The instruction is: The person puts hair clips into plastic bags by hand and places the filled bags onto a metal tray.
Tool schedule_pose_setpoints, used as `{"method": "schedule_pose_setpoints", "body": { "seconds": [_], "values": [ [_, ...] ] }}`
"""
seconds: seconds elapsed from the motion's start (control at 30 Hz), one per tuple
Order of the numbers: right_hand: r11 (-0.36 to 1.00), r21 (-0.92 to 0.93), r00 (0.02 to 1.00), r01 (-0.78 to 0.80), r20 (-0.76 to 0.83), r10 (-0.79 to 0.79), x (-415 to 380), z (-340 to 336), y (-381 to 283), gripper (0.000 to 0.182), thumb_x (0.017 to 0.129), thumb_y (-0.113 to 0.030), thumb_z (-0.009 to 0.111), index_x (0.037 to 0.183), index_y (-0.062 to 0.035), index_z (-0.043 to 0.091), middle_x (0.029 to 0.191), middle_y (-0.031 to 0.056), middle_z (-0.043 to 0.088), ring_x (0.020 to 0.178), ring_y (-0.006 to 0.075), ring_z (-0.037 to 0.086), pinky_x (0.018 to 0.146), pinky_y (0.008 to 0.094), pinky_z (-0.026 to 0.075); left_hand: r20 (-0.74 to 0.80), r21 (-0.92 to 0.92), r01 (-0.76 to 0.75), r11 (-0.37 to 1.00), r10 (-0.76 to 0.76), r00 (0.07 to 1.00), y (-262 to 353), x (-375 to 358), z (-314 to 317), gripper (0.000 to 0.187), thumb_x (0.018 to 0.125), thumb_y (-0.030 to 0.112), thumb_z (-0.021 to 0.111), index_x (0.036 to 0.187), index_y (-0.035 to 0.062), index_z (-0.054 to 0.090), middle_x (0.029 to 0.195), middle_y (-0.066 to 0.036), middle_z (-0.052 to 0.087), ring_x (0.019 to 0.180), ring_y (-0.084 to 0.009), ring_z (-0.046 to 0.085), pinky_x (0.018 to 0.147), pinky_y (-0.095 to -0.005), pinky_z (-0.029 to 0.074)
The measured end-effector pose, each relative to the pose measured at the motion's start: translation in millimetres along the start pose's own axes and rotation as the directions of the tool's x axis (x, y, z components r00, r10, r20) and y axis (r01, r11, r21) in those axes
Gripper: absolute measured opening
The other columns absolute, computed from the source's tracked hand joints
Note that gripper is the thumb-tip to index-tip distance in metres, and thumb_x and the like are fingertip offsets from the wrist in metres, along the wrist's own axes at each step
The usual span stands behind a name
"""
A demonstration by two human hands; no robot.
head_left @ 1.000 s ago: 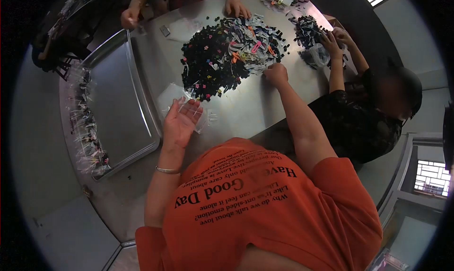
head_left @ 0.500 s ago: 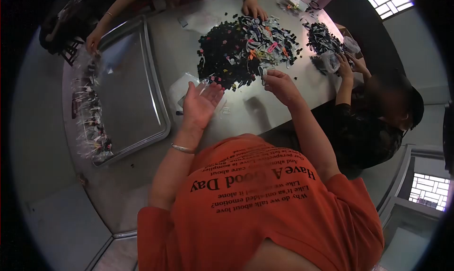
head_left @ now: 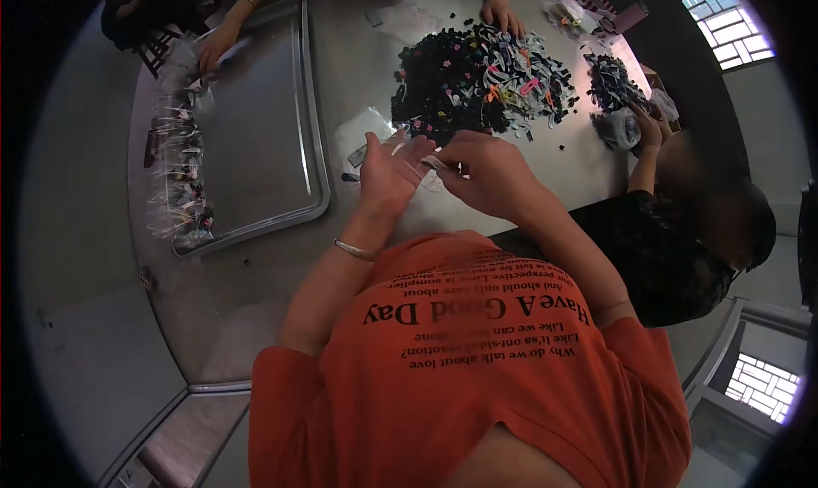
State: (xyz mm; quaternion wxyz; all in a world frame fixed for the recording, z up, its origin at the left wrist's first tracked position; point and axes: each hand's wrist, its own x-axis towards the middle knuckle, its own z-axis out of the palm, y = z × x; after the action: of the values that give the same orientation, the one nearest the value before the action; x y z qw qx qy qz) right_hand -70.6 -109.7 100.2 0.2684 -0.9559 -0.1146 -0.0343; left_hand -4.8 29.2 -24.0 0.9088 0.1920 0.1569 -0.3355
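My left hand is palm up with its fingers spread, near a clear plastic bag on the table. Between the fingertips of my right hand is a small pale clip, held right beside the fingers of my left hand. Beyond both hands lies a heap of small clips, black pieces on one side and white and coloured ones on the other. Whether the left palm carries anything small is unclear.
A large metal tray stands at the left, with a row of bagged clips along its far-left side. Another person's hands reach in from across the table. A co-worker at the right handles a plastic bag by a smaller dark pile.
My right hand has come from the heap's edge to my left hand, bringing the pale clip. The view has shifted, and the far person's hand at the tray has moved slightly.
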Motion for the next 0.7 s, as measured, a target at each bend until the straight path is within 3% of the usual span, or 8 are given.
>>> {"method": "schedule_pose_setpoints", "body": {
  "seconds": [0.13, 0.17, 0.3, 0.4, 0.43, 0.5, 0.53, 0.7],
  "values": [
    [0.91, -0.404, 0.994, 0.094, -0.021, -0.112, 14.7, 22.9, 1.3, 0.01, 0.078, -0.02, 0.066, 0.084, -0.0125, 0.069, 0.077, 0.0059, 0.06, 0.066, 0.0248, 0.06, 0.059, 0.0334, 0.049, 0.135, 0.015, 0.034, 0.999, -0.036, 0.99, -7.4, -3.1, -5.8, 0.065, 0.094, 0.057, 0.022, 0.117, -0.0009, 0.042, 0.103, -0.018, 0.058, 0.099, -0.0308, 0.057, 0.08, -0.0421, 0.046],
    [0.91, -0.403, 0.993, 0.097, -0.016, -0.113, 14.3, 24.0, 1.9, 0.01, 0.078, -0.02, 0.066, 0.084, -0.0125, 0.069, 0.077, 0.0059, 0.06, 0.066, 0.0248, 0.06, 0.059, 0.0334, 0.049, 0.114, -0.057, 0.082, 0.995, -0.075, 0.991, -8.4, -3.0, -5.6, 0.066, 0.095, 0.056, 0.021, 0.118, -0.002, 0.042, 0.103, -0.018, 0.058, 0.099, -0.0301, 0.057, 0.082, -0.0424, 0.047],
    [0.981, 0.193, 0.946, 0.029, -0.321, 0.035, 17.2, 20.8, 1.1, 0.014, 0.073, -0.016, 0.069, 0.082, -0.0068, 0.069, 0.079, 0.0066, 0.063, 0.065, 0.0229, 0.063, 0.058, 0.0312, 0.051, 0.007, -0.222, 0.025, 0.975, -0.024, 1.0, -4.5, -19.2, 14.6, 0.068, 0.095, 0.055, 0.02, 0.118, -0.0045, 0.042, 0.104, -0.019, 0.057, 0.101, -0.0304, 0.057, 0.089, -0.0444, 0.048],
    [0.952, 0.288, 0.915, -0.099, -0.349, 0.201, 17.6, 17.3, 41.2, 0.014, 0.072, -0.013, 0.07, 0.083, -0.0043, 0.069, 0.078, 0.0093, 0.064, 0.065, 0.0225, 0.064, 0.058, 0.0291, 0.051, 0.01, -0.238, 0.061, 0.969, -0.06, 0.998, 1.5, -16.5, -6.1, 0.067, 0.095, 0.054, 0.021, 0.12, -0.0045, 0.041, 0.108, -0.023, 0.056, 0.101, -0.0333, 0.057, 0.092, -0.0463, 0.046],
    [0.895, 0.355, 0.888, -0.269, -0.269, 0.373, 15.8, 23.9, 67.9, 0.018, 0.072, -0.015, 0.07, 0.086, -0.0043, 0.069, 0.08, 0.0116, 0.065, 0.067, 0.0244, 0.064, 0.061, 0.031, 0.051, 0.068, -0.262, 0.067, 0.963, -0.05, 0.996, 2.4, -16.2, -8.5, 0.066, 0.095, 0.054, 0.021, 0.12, -0.0042, 0.041, 0.109, -0.024, 0.055, 0.1, -0.0341, 0.057, 0.091, -0.0468, 0.047],
    [0.928, 0.103, 0.911, -0.357, -0.181, 0.371, 7.7, 36.0, 118.3, 0.022, 0.074, -0.014, 0.07, 0.092, -0.0016, 0.067, 0.08, 0.0108, 0.066, 0.068, 0.0169, 0.062, 0.063, 0.0287, 0.05, 0.001, -0.253, 0.049, 0.966, -0.05, 0.999, 5.4, -14.7, -17.2, 0.063, 0.096, 0.052, 0.022, 0.122, -0.0029, 0.04, 0.11, -0.024, 0.055, 0.099, -0.0344, 0.057, 0.091, -0.0467, 0.047],
    [0.929, 0.0, 0.916, -0.371, -0.167, 0.365, 2.2, 44.8, 136.6, 0.025, 0.073, -0.017, 0.069, 0.093, -0.0028, 0.067, 0.082, 0.0124, 0.067, 0.072, 0.0221, 0.064, 0.067, 0.033, 0.051, 0.013, -0.26, 0.04, 0.965, -0.037, 0.999, 6.7, -15.1, -23.3, 0.062, 0.096, 0.051, 0.022, 0.123, -0.0024, 0.04, 0.11, -0.024, 0.055, 0.1, -0.0343, 0.057, 0.091, -0.0467, 0.047],
    [0.907, -0.036, 0.894, -0.42, -0.189, 0.406, -1.5, 79.8, 144.3, 0.035, 0.071, -0.021, 0.071, 0.101, -0.006, 0.065, 0.097, 0.0112, 0.061, 0.081, 0.0271, 0.063, 0.075, 0.0366, 0.05, -0.026, -0.245, 0.036, 0.969, -0.044, 0.999, 12.4, -22.1, -37.2, 0.064, 0.096, 0.05, 0.019, 0.126, -0.0043, 0.039, 0.109, -0.025, 0.054, 0.099, -0.0341, 0.057, 0.089, -0.0453, 0.048]
  ]
}}
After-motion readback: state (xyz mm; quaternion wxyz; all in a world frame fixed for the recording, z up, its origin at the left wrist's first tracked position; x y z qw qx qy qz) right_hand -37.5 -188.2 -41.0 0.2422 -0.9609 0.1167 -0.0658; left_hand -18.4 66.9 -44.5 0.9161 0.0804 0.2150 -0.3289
